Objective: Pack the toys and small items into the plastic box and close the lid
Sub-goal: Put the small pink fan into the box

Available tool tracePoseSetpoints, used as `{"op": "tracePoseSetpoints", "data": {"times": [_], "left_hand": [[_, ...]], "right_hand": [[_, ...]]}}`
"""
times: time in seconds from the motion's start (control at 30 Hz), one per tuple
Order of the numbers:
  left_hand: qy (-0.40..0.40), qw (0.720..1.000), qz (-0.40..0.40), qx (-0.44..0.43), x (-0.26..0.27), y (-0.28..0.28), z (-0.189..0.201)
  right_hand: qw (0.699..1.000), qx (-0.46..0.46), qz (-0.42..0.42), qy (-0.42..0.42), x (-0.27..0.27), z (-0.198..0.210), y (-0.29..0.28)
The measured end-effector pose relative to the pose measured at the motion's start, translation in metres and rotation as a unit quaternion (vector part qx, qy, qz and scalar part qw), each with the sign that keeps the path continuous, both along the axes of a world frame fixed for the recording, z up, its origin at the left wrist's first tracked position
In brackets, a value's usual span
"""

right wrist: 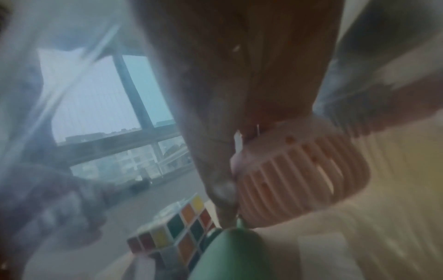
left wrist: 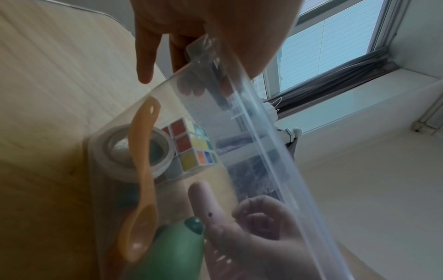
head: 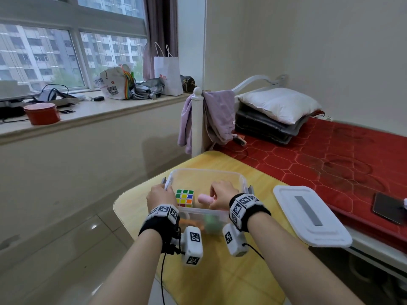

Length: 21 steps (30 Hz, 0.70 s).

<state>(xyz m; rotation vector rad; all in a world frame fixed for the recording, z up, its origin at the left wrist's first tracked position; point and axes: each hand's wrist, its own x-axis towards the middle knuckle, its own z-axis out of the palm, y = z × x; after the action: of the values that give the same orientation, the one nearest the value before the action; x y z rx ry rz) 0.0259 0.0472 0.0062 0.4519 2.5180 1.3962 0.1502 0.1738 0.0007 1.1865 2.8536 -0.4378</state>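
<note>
A clear plastic box (head: 241, 180) stands open on the yellow table (head: 220, 282). My left hand (head: 165, 189) grips its left rim, fingers (left wrist: 145, 56) outside the wall. My right hand (head: 215, 194) reaches inside the box and holds a pink mini fan (head: 204, 199), its slotted grille (right wrist: 299, 174) pinched by my fingers (right wrist: 215, 151). A Rubik's cube (head: 185, 197) lies in the box beside it. Through the wall I also see an orange spoon (left wrist: 141, 170), a tape roll (left wrist: 115, 151) and a green toy (left wrist: 177, 252). The white lid (head: 308, 216) lies to the right, half over the table edge.
A bed with a red mattress (head: 319, 161) runs along the right, a dark phone (head: 388, 208) on it. A purple cloth (head: 218, 115) hangs on the white bedpost. The windowsill (head: 88, 111) at left carries bags and a red tin.
</note>
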Motion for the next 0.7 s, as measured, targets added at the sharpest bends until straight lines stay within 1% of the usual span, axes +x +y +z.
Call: {"op": "tracePoseSetpoints", "data": {"times": [0.1, 0.2, 0.23, 0.3, 0.43, 0.53, 0.6, 0.63, 0.67, 0.7], "left_hand": [[0.003, 1.0, -0.001, 0.0, 0.0, 0.0, 0.0], [0.003, 1.0, 0.0, -0.003, 0.001, -0.002, 0.001], [0.003, 1.0, -0.001, -0.005, 0.001, -0.002, 0.001], [0.005, 1.0, 0.0, -0.008, 0.001, -0.001, 0.001], [0.003, 1.0, 0.003, -0.019, -0.003, 0.001, -0.001], [-0.001, 1.0, 0.001, -0.018, -0.006, 0.004, -0.002], [0.001, 1.0, -0.003, -0.02, -0.007, 0.007, -0.002], [0.002, 1.0, -0.001, -0.02, -0.009, 0.006, -0.003], [0.004, 1.0, -0.003, -0.02, -0.009, 0.007, -0.003], [0.006, 1.0, -0.004, -0.02, -0.009, 0.007, -0.004]], "right_hand": [[0.999, 0.005, 0.005, -0.051, 0.0, -0.001, 0.0], [0.998, -0.025, 0.028, -0.045, 0.002, 0.002, -0.001], [0.998, -0.032, 0.037, -0.027, 0.002, 0.004, -0.002], [0.997, -0.044, 0.045, 0.048, 0.005, 0.01, -0.004], [0.979, -0.032, 0.038, 0.198, 0.03, 0.037, 0.003], [0.952, 0.0, -0.028, 0.304, 0.065, 0.054, 0.025], [0.933, 0.026, -0.111, 0.34, 0.096, 0.051, 0.046], [0.931, 0.039, -0.158, 0.327, 0.11, 0.047, 0.055], [0.932, 0.053, -0.21, 0.291, 0.126, 0.041, 0.063], [0.934, 0.066, -0.259, 0.238, 0.141, 0.032, 0.069]]}}
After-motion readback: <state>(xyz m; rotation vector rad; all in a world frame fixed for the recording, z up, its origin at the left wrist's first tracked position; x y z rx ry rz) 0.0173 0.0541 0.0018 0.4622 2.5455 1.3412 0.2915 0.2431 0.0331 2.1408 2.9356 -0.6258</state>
